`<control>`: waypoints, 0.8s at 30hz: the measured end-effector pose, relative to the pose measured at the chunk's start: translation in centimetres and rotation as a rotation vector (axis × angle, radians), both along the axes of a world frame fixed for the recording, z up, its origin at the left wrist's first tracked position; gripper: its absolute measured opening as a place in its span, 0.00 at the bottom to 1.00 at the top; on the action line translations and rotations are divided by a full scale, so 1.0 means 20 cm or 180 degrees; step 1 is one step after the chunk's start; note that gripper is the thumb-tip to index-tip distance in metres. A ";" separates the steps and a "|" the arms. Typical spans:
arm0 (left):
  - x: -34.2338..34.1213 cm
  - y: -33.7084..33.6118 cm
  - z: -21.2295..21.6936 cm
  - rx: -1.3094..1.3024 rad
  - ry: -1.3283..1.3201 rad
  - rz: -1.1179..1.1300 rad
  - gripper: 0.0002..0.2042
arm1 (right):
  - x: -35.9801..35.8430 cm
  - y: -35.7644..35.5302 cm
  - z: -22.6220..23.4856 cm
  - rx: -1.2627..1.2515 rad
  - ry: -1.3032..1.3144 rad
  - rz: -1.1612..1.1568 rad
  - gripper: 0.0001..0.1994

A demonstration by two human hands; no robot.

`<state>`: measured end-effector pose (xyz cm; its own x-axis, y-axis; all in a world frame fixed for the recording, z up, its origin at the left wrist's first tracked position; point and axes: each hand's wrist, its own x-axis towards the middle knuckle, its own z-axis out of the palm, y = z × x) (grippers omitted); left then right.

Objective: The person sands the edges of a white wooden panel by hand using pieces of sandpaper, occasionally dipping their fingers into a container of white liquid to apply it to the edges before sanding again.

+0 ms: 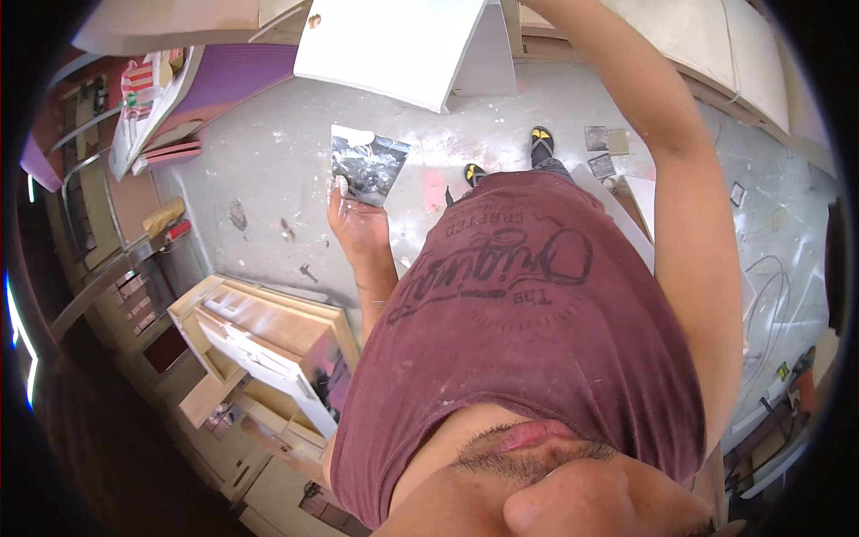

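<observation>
My left hand grips the near edge of a flat, dark, four-sided piece of sheet, thumb on top. White paste lies along its far edge, and pale smears cover its face. White residue marks my thumb. My right arm reaches forward and leaves the picture at the top, so that hand is out of sight. In front of me stands a white cabinet panel with a small brownish spot near its upper left corner. The sheet is held apart from it, above the floor.
A purple-sided piece stands at the left. Wooden furniture frames lean together at lower left. Small dark squares lie on the stained grey floor beyond my right side. Pale cabinets line the upper right.
</observation>
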<state>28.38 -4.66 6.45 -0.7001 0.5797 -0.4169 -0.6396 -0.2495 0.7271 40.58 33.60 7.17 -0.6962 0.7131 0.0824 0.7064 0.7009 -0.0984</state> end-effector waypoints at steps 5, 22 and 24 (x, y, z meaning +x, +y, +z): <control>-0.05 -0.13 -0.06 -0.0020 0.0012 0.0194 0.09 | 0.02 -0.54 0.00 -0.0012 0.0118 0.0530 0.08; -0.33 -0.23 -0.18 0.0022 -0.0093 -0.0266 0.09 | 0.47 -0.84 -0.37 -0.0594 0.2868 -0.1553 0.15; -0.35 -0.24 -0.18 0.0003 0.0006 -0.0471 0.10 | 0.41 -0.89 -0.45 -0.0324 0.3624 -0.1520 0.14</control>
<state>21.41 -9.44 2.78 -0.6078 0.6771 -0.4149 -0.6680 -0.1533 0.7282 48.86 15.70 -1.76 0.0669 0.9144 0.3994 0.3657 0.3499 -0.8624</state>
